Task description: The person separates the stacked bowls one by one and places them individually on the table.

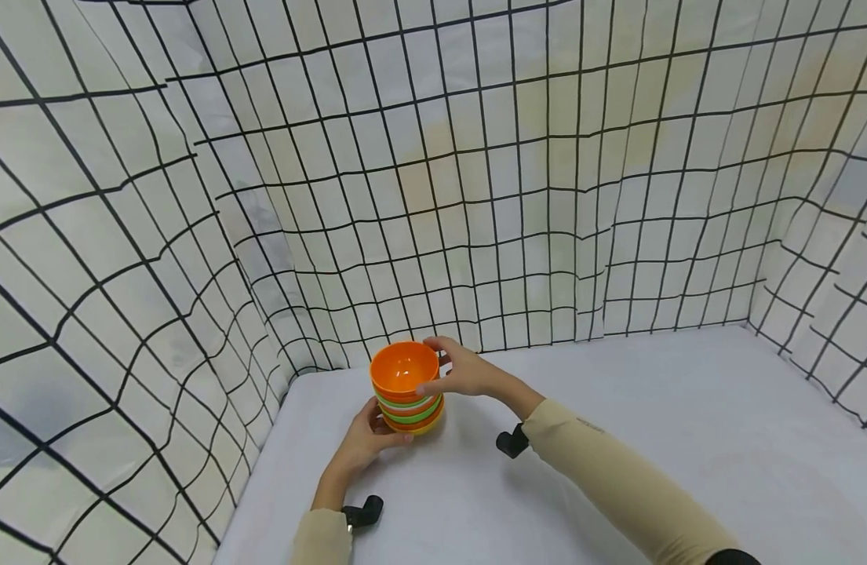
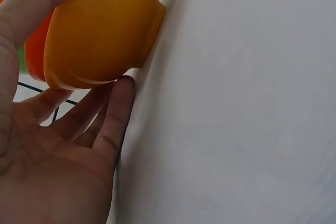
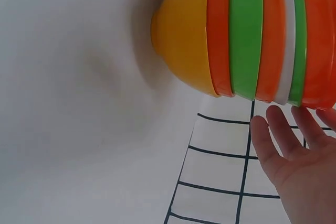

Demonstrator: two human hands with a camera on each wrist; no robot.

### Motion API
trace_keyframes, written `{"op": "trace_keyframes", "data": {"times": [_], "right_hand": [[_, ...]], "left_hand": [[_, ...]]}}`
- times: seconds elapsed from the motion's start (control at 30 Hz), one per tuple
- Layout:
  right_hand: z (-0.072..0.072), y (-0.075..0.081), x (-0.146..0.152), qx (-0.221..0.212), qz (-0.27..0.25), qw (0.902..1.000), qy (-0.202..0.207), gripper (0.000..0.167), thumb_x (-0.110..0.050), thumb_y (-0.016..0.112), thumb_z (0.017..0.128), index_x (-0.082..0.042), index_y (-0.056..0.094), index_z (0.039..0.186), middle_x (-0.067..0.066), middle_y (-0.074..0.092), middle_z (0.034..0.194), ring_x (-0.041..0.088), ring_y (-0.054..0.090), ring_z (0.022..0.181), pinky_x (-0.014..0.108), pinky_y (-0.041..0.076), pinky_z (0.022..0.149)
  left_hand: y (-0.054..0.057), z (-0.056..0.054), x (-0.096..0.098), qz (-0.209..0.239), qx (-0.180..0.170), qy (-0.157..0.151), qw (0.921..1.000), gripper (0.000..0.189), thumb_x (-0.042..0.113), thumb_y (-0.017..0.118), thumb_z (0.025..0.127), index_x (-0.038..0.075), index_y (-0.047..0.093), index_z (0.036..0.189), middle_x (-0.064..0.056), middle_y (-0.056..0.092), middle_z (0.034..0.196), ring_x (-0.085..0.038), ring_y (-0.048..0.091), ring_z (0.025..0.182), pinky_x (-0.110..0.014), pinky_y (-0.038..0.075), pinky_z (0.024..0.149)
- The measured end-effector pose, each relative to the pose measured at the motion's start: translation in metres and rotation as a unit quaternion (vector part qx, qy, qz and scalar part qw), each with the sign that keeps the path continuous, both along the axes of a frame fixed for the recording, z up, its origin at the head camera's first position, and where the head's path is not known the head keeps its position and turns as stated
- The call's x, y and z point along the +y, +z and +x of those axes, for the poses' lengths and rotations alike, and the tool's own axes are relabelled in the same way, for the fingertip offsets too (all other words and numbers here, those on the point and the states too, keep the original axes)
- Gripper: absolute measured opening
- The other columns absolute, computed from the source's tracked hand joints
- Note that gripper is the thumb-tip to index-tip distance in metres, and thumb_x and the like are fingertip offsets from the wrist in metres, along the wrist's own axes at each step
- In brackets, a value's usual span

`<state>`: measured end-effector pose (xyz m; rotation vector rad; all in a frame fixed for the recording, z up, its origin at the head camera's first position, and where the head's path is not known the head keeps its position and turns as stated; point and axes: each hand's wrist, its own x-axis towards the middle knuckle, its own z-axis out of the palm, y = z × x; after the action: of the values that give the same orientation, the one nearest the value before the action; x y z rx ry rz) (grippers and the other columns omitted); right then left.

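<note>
Right sleeve point(image 1: 610, 475) was closest to the camera. Two hands, one upright bowl stack point(image 1: 409, 408) on or barely above the white table point(image 1: 617, 392), near the gridded wall point(image 1: 504, 196). Left hand point(image 1: 362, 439) cupped it low, right hand point(image 1: 464, 373) spanned the top, both wide; can't tell how firmly. Looked like the steadying step, so next probably called for level, matched hands. By colour I counted seven bowls, maybe more.
</note>
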<state>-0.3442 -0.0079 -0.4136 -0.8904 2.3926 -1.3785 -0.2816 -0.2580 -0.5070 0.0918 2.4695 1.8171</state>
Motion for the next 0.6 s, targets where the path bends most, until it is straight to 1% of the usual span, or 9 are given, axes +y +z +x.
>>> {"op": "trace_keyframes", "data": {"times": [0.1, 0.23, 0.43, 0.6], "right_hand": [[-0.004, 0.0, -0.004, -0.008, 0.007, 0.9999, 0.01, 0.098, -0.045, 0.083, 0.082, -0.015, 0.03, 0.159, 0.006, 0.043, 0.156, 0.029, 0.046, 0.137, 0.049, 0.051, 0.109], [-0.008, -0.002, -0.008, -0.026, 0.002, 0.9994, 0.024, 0.105, -0.044, 0.085, 0.08, -0.015, 0.025, 0.161, 0.007, 0.044, 0.156, 0.03, 0.046, 0.14, 0.055, 0.046, 0.114], [-0.012, -0.005, -0.013, -0.045, -0.001, 0.9985, 0.03, 0.109, -0.042, 0.087, 0.079, -0.018, 0.02, 0.162, 0.005, 0.047, 0.156, 0.026, 0.049, 0.14, 0.054, 0.042, 0.119], [-0.012, -0.004, -0.015, -0.051, -0.011, 0.9981, 0.032, 0.11, -0.04, 0.087, 0.079, -0.017, 0.019, 0.162, 0.006, 0.048, 0.155, 0.027, 0.05, 0.138, 0.055, 0.042, 0.119]], "left_hand": [[0.0, 0.0, -0.001, -0.006, 0.005, -0.013, 0.9999, 0.079, 0.019, 0.09, 0.079, 0.022, 0.048, 0.146, -0.006, 0.062, 0.136, -0.023, 0.065, 0.114, -0.04, 0.057, 0.104], [-0.001, -0.002, -0.002, -0.02, 0.014, -0.02, 0.9995, 0.077, 0.021, 0.09, 0.079, 0.024, 0.05, 0.144, -0.004, 0.063, 0.135, -0.023, 0.064, 0.114, -0.041, 0.056, 0.106], [-0.002, -0.005, -0.005, -0.02, 0.014, -0.026, 0.9994, 0.076, 0.021, 0.091, 0.078, 0.025, 0.052, 0.143, -0.003, 0.064, 0.135, -0.023, 0.062, 0.114, -0.046, 0.052, 0.11], [-0.002, -0.006, -0.006, -0.019, 0.015, -0.029, 0.9993, 0.077, 0.022, 0.09, 0.078, 0.026, 0.051, 0.144, -0.003, 0.063, 0.137, -0.023, 0.062, 0.117, -0.047, 0.051, 0.111]]}}
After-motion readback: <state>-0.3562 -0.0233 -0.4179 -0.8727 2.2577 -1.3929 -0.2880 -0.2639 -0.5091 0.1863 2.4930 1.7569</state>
